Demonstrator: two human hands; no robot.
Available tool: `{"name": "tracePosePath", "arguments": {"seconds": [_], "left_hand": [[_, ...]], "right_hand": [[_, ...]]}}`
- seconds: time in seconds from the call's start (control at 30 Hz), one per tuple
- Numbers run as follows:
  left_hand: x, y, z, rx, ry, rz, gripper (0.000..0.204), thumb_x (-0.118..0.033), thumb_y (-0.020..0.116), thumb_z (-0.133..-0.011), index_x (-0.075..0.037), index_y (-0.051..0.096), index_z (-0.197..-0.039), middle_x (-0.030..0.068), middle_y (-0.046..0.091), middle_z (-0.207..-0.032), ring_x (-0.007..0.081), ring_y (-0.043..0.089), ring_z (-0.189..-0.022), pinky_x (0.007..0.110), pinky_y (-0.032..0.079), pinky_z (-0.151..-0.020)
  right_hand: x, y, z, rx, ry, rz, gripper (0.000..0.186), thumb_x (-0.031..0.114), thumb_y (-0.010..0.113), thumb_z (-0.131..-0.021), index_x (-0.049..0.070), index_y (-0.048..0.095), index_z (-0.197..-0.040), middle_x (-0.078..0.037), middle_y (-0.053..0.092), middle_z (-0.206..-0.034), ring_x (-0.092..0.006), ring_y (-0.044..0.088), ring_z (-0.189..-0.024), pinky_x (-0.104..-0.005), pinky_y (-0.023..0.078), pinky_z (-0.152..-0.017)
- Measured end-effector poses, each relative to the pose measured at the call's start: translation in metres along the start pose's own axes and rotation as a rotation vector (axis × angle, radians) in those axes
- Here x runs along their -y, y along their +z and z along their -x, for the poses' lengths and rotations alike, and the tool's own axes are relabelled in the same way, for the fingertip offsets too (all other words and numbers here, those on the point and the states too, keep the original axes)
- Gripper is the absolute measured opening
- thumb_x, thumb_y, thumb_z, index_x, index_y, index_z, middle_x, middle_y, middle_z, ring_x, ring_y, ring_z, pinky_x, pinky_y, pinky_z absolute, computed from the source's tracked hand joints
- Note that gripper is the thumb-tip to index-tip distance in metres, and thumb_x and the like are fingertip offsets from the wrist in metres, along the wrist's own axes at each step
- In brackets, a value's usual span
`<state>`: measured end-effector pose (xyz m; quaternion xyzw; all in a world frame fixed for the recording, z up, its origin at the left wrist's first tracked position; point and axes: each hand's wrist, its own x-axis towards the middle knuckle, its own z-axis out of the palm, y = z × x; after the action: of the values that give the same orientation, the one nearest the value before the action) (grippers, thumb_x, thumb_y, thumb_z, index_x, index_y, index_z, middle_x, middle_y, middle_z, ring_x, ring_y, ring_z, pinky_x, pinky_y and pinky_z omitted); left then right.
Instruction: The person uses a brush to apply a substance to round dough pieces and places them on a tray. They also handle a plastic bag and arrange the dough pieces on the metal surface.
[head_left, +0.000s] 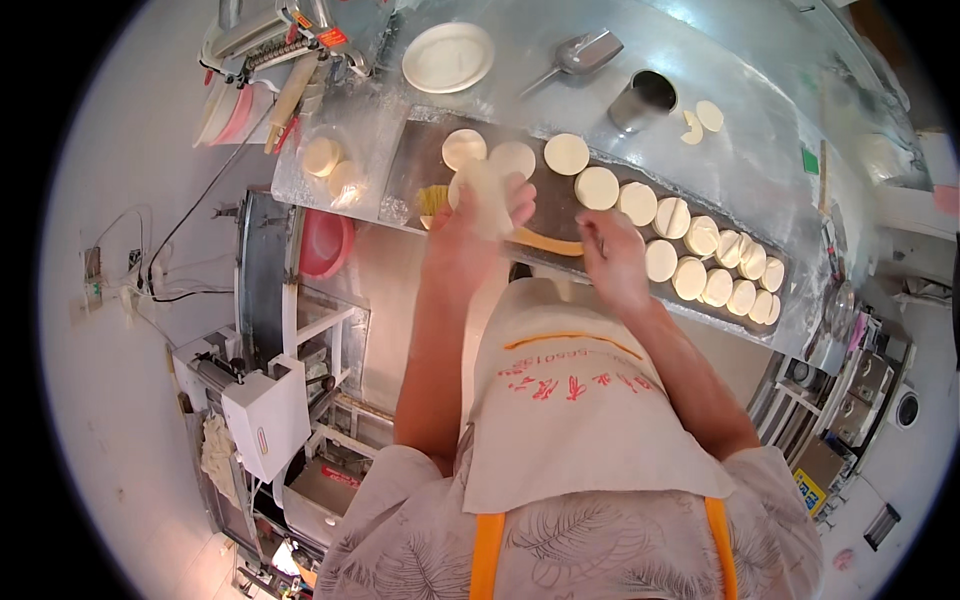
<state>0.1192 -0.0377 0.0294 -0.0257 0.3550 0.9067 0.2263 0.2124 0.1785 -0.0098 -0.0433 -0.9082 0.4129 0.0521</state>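
My left hand (470, 235) holds up a pale flat dough round (482, 198) over the left part of a dark baking tray (545, 212); both are smeared by motion. Over the tray's near edge, my right hand (617, 258) has its fingers curled together; whatever they may hold is hidden. Between the hands runs a curved wooden handle (548, 243). Yellow bristles (432, 199) show beside my left hand, seemingly of the same brush. Several dough rounds (638, 204) lie in two rows toward the tray's right end, some creased or folded. Others (567, 154) lie farther left.
Behind the tray stand a white bowl (448, 58), a metal scoop (588, 52) and a metal cup (643, 101). Dough scraps (708, 116) lie right of the cup. Dough pieces (322, 157) sit at the table's left end, near a pink basin (326, 243) below. A white machine (265, 420) stands at left.
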Motion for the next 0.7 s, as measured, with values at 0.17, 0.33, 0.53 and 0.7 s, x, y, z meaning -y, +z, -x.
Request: {"name": "tracePosePath", "arguments": {"seconds": [0.17, 0.33, 0.53, 0.7], "left_hand": [[-0.011, -0.045, -0.005, 0.103, -0.02, 0.314, 0.048, -0.013, 0.06, -0.105, 0.004, 0.052, -0.149, 0.023, 0.058, -0.148, 0.0412, 0.057, -0.139, 0.059, 0.044, -0.122], [-0.014, -0.064, -0.013, 0.23, 0.141, 0.098, 0.048, -0.012, 0.059, -0.106, 0.001, 0.051, -0.151, 0.0215, 0.054, -0.153, 0.0402, 0.054, -0.142, 0.059, 0.042, -0.123], [-0.021, -0.077, -0.011, 0.062, 0.16, 0.173, 0.047, -0.003, 0.058, -0.105, 0.003, 0.051, -0.151, 0.0175, 0.059, -0.151, 0.0382, 0.058, -0.138, 0.056, 0.042, -0.124], [-0.021, -0.053, -0.03, -0.212, 0.061, -0.231, 0.043, -0.001, 0.058, -0.106, 0.002, 0.056, -0.148, 0.0144, 0.063, -0.147, 0.0284, 0.062, -0.137, 0.046, 0.047, -0.121]], "right_hand": [[-0.064, 0.097, -0.016, 0.235, -0.182, 0.48, 0.034, 0.022, 0.081, -0.088, 0.003, 0.065, -0.111, -0.014, 0.063, -0.109, -0.0366, 0.063, -0.107, -0.0499, 0.055, -0.088], [-0.076, 0.105, -0.03, 0.412, -0.115, 0.48, 0.041, 0.034, 0.078, -0.094, 0.004, 0.059, -0.115, -0.016, 0.065, -0.109, -0.0375, 0.068, -0.101, -0.0492, 0.057, -0.081], [-0.028, 0.01, 0.008, 0.5, 0.356, -0.048, 0.034, 0.035, 0.058, -0.11, 0.006, 0.054, -0.126, -0.011, 0.066, -0.084, -0.0271, 0.07, -0.079, -0.0409, 0.055, -0.068], [0.072, -0.092, 0.017, 0.247, 0.53, -0.349, 0.043, 0.036, 0.045, -0.116, 0.008, 0.05, -0.149, -0.003, 0.055, -0.078, -0.0125, 0.056, -0.071, -0.0323, 0.05, -0.065]]}}
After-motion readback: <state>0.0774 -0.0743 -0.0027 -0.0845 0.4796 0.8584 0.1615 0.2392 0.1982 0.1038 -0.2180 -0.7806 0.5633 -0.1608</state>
